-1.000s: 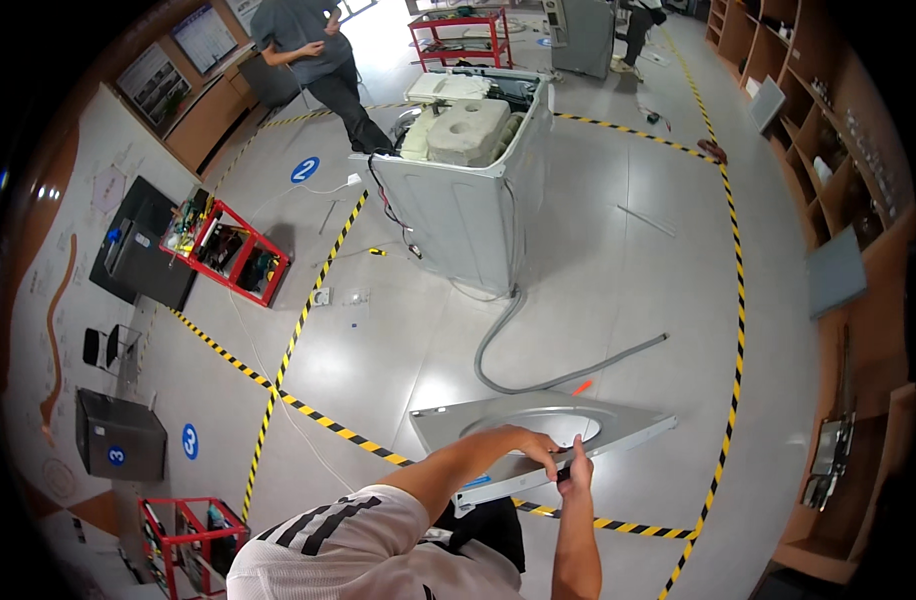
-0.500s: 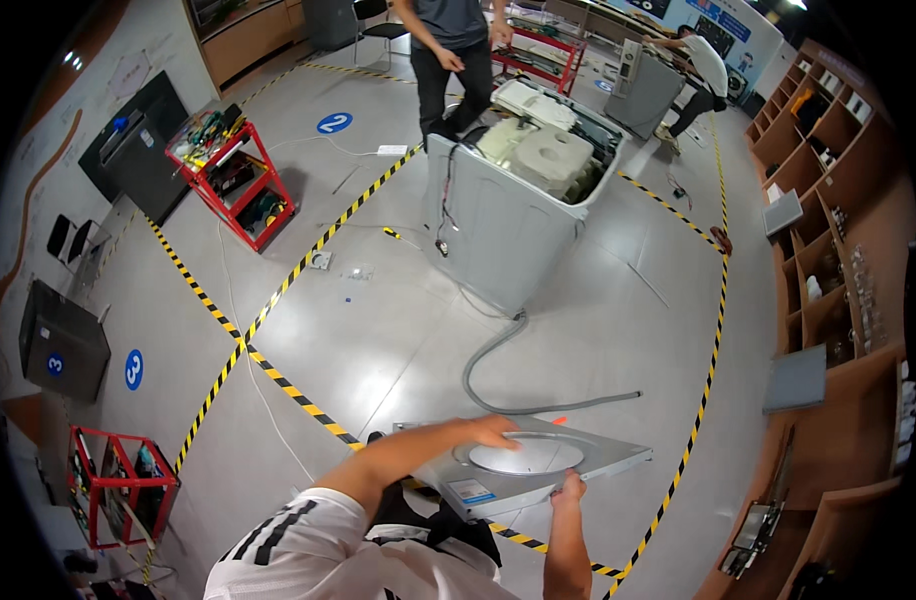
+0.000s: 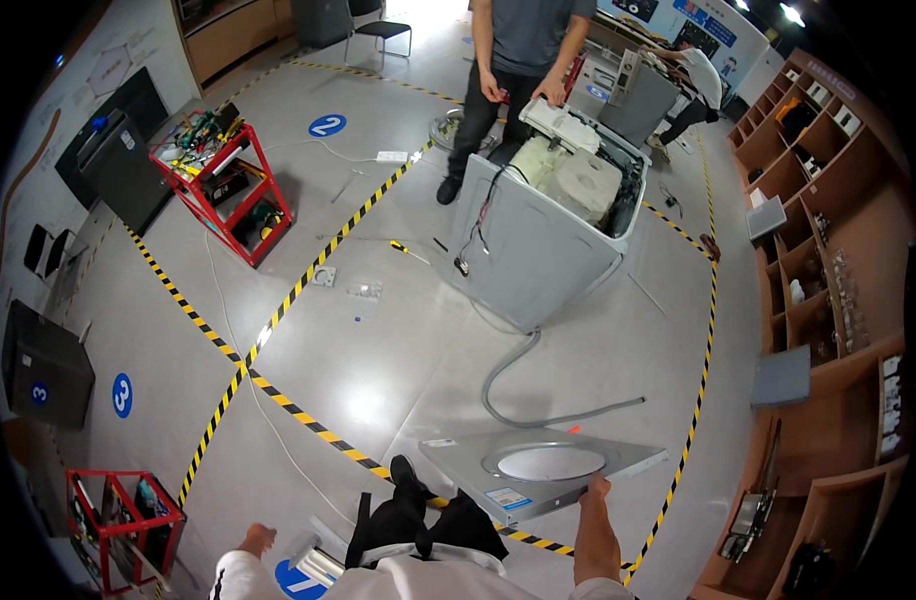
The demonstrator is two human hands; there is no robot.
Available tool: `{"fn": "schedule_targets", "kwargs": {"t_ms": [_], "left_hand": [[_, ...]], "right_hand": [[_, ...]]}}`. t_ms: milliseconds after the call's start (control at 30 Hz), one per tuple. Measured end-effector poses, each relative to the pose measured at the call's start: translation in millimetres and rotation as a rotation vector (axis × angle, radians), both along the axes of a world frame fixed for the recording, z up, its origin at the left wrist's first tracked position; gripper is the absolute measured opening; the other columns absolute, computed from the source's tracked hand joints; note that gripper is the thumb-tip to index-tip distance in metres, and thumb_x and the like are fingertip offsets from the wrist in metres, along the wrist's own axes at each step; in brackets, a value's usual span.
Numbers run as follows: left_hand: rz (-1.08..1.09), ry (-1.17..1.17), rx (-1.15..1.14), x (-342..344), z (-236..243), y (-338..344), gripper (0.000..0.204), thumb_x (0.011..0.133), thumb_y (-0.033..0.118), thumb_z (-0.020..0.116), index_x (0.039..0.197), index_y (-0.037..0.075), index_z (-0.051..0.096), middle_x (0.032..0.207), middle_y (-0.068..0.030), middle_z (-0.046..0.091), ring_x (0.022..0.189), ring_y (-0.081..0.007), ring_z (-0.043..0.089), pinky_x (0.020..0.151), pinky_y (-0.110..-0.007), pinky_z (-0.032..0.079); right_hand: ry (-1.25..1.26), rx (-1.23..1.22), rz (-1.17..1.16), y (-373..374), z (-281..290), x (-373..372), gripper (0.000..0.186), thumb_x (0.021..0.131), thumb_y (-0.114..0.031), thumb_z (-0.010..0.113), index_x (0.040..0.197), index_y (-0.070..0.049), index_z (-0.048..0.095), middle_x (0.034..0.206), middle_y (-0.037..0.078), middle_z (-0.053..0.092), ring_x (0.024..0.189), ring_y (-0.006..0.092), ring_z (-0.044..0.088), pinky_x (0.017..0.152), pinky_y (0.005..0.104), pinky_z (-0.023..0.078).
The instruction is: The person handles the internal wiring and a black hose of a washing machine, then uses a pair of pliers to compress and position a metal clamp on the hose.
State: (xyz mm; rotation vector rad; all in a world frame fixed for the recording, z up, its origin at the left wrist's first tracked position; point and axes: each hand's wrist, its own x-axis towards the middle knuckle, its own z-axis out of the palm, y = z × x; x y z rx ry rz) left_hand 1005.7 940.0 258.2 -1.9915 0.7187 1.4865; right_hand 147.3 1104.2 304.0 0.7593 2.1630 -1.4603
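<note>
A grey sheet-metal front panel with a large round opening and a blue-and-white label lies tilted just ahead of my legs. My right hand grips its near right edge, fingers closed around the rim. Off to the left, my left hand is away from the panel, holding nothing, its fingers loosely apart. The nearest thing to it is a pale flat piece on the floor beside my leg.
A washing machine body without its top stands ahead, its grey drain hose on the floor. Behind it a person touches its top. Red tool carts stand left; wooden shelves line the right. A screwdriver lies on the floor.
My left hand has let go of the panel and swung down to the left. My right hand stays on the panel's edge. The person behind the machine has stepped right and reached onto its top.
</note>
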Motion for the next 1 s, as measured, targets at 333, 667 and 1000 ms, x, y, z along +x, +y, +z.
{"fn": "schedule_targets", "kwargs": {"t_ms": [333, 667, 1000], "left_hand": [[-0.192, 0.345, -0.365, -163.3, 24.9, 5.3, 0.038, 0.083, 0.031, 0.058, 0.096, -0.005, 0.063, 0.074, -0.0106, 0.065, 0.067, -0.0189, 0.063, 0.064, -0.03, 0.05], [0.015, 0.41, -0.586, -237.0, 92.8, -129.2, 0.031, 0.087, 0.026, 0.056, 0.102, -0.001, 0.061, 0.088, -0.0101, 0.065, 0.075, -0.02, 0.064, 0.065, -0.03, 0.05], [0.05, 0.299, -0.32, -192.8, 77.6, -135.5, 0.04, 0.088, 0.028, 0.053, 0.113, -0.003, 0.055, 0.097, -0.0149, 0.064, 0.082, -0.0246, 0.064, 0.068, -0.036, 0.052]], "right_hand": [[-0.111, -0.06, -0.098, -25.0, -0.5, 23.0, 0.038, 0.079, -0.011, 0.054, 0.115, -0.001, 0.046, 0.106, 0.017, 0.054, 0.087, 0.0313, 0.058, 0.064, 0.0454, 0.05], [-0.062, -0.23, -0.216, -48.0, -24.3, 54.5, 0.037, 0.077, -0.004, 0.052, 0.114, 0.002, 0.046, 0.103, 0.018, 0.055, 0.085, 0.0342, 0.06, 0.065, 0.0498, 0.051], [-0.039, -0.106, -0.263, -88.9, -35.8, 49.0, 0.039, 0.075, -0.005, 0.056, 0.113, 0.0, 0.048, 0.105, 0.019, 0.055, 0.09, 0.0338, 0.059, 0.069, 0.0492, 0.05]]}}
